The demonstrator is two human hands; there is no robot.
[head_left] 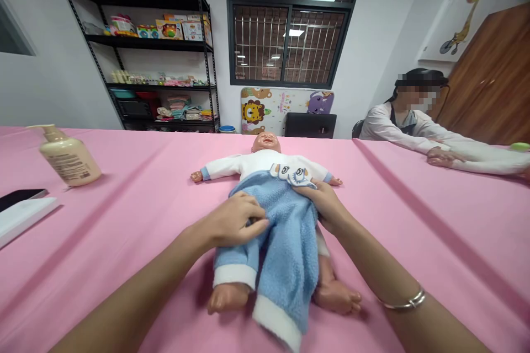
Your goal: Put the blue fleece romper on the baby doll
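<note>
My left forearm (128,292) and right forearm (414,309), silver bangle (403,299) on it, reach in first. My left hand (234,220) is curled on the thigh of the blue fleece trousers (290,242), and my right hand (325,204) pinches their waist. The baby doll (265,162) lies on its back, lengthwise, head pointing away, on the pink-covered tabletop (414,220). There's open room on both sides; a pump bottle (70,157) stands well left, and a seated co-worker's hands (441,157) rest well right.

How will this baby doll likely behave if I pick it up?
The baby doll probably feels soft and floppy through the body, judging by how its arms lie spread out. Its head looks like moulded plastic, so it may be heavier and loll unsupported. The bare feet look smooth, so they may slip in a grip.
</note>
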